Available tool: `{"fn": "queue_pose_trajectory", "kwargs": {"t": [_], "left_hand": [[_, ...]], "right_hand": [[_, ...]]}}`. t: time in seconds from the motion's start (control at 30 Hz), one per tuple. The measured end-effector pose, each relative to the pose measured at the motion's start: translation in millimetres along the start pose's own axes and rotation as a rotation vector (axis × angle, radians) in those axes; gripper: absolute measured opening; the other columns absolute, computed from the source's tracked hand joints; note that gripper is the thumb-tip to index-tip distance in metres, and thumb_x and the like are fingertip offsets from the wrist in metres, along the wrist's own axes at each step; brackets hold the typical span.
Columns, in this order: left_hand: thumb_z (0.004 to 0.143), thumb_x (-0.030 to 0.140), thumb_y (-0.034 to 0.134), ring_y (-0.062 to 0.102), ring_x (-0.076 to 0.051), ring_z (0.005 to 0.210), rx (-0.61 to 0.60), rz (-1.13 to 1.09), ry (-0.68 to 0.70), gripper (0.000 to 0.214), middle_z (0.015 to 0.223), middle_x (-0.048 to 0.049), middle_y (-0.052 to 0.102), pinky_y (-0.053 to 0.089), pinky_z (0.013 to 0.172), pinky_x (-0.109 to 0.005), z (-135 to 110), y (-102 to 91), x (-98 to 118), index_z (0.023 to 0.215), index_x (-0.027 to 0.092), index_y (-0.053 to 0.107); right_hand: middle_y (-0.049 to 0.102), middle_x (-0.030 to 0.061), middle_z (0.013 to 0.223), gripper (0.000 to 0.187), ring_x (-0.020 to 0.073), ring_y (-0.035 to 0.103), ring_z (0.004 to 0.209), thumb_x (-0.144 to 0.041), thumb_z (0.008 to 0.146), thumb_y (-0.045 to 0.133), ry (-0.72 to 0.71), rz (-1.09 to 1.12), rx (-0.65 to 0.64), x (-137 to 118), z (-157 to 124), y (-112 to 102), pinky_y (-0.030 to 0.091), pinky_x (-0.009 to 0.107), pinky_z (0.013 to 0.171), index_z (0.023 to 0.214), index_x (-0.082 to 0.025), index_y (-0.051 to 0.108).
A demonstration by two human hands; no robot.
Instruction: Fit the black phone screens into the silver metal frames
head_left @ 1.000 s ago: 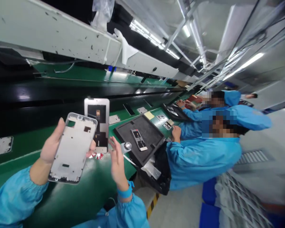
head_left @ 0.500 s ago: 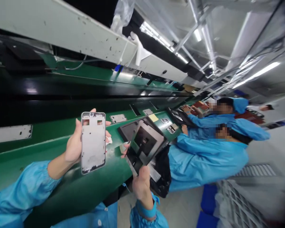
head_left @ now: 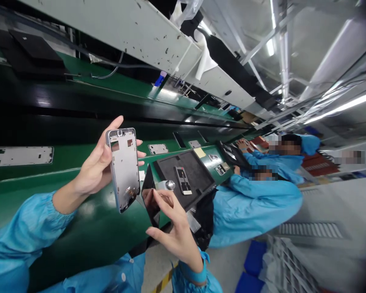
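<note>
Two things held apart in the head view: a bare phone frame (head_left: pixel 124 171) and, just to its right, a dark glossy panel (head_left: pixel 150 197) turned almost edge-on. Frame raised over the green bench (head_left: pixel 100 244), a little tilted, pale cut-out inner side toward the camera. Around it, the left hand (head_left: pixel 94 169): thumb at the left edge, fingers behind and showing past the right edge, index finger reaching above the top end. On the panel, the right hand (head_left: pixel 177 221): fingertips touching it, thumb by its lower end; apparently a pinch, though with the contact on the far side hidden.

Step in hand, as a judgement: handling frame and panel as a pair, not joined. Called for next, probably: a steady left hand, a light hold on the panel by its edges, and matching ends before any contact.

Beyond the right fingers, a metal-capped bottle (head_left: pixel 170 185), then a black tray (head_left: pixel 164 166) with a phone assembly (head_left: pixel 183 181) lying in it. Farther along the bench, another pale frame (head_left: pixel 158 149), flat.
</note>
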State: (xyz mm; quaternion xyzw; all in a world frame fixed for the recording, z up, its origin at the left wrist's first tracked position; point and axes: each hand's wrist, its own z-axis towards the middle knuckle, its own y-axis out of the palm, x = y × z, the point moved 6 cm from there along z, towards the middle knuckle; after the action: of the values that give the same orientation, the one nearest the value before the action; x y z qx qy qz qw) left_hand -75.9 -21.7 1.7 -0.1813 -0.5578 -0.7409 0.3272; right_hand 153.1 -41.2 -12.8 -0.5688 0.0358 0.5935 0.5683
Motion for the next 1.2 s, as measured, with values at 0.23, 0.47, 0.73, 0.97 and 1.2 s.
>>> {"fn": "queue_pose_trajectory", "kwargs": {"t": [0.23, 0.47, 0.73, 0.97, 1.2], "left_hand": [[0.090, 0.050, 0.082, 0.076, -0.036, 0.111, -0.118, 0.195, 0.035, 0.089, 0.133, -0.0166, 0.072, 0.065, 0.091, -0.046, 0.5, -4.3, 2.8, 0.165, 0.032, 0.037], [0.074, 0.029, 0.096, 0.077, -0.039, 0.109, -0.046, 0.167, -0.024, 0.091, 0.125, -0.0156, 0.075, 0.065, 0.091, -0.049, 4.8, -17.2, 6.5, 0.155, 0.029, 0.054], [0.074, 0.020, 0.095, 0.078, -0.036, 0.108, -0.119, 0.289, -0.028, 0.080, 0.122, -0.0161, 0.076, 0.067, 0.084, -0.037, 0.9, -1.7, 8.4, 0.145, 0.021, 0.060], [0.096, 0.035, 0.078, 0.075, -0.033, 0.120, -0.326, 0.344, 0.077, 0.054, 0.138, -0.0137, 0.071, 0.066, 0.091, -0.039, -11.7, 12.3, 23.7, 0.146, 0.034, 0.059], [0.094, 0.040, 0.080, 0.071, -0.034, 0.126, -0.414, 0.325, 0.143, 0.062, 0.148, -0.0109, 0.064, 0.061, 0.105, -0.048, -25.9, 15.9, 28.5, 0.151, 0.036, 0.054]], "right_hand": [[0.063, 0.0122, 0.131, 0.070, 0.0307, 0.067, 0.120, -0.065, 0.094, 0.069, -0.010, 0.017, 0.034, 1.5, 10.0, 17.0, 0.059, 0.050, 0.105, 0.156, -0.035, 0.055], [0.063, 0.0127, 0.128, 0.077, 0.0303, 0.067, 0.117, -0.066, 0.091, 0.073, 0.079, 0.124, 0.097, 8.1, 7.2, 28.4, 0.061, 0.051, 0.103, 0.158, -0.034, 0.053], [0.059, 0.0108, 0.124, 0.088, 0.0270, 0.068, 0.118, -0.067, 0.089, 0.075, 0.094, 0.272, 0.255, 4.8, 20.9, 58.7, 0.063, 0.044, 0.104, 0.163, -0.031, 0.045], [0.057, 0.0118, 0.125, 0.090, 0.0314, 0.067, 0.120, -0.060, 0.086, 0.081, 0.028, 0.217, 0.342, -14.1, 11.1, 59.5, 0.064, 0.049, 0.102, 0.164, -0.039, 0.041], [0.054, 0.0137, 0.125, 0.088, 0.0305, 0.067, 0.110, -0.060, 0.090, 0.074, -0.116, 0.060, 0.383, -34.8, 6.3, 56.6, 0.067, 0.051, 0.091, 0.166, -0.037, 0.037]]}}
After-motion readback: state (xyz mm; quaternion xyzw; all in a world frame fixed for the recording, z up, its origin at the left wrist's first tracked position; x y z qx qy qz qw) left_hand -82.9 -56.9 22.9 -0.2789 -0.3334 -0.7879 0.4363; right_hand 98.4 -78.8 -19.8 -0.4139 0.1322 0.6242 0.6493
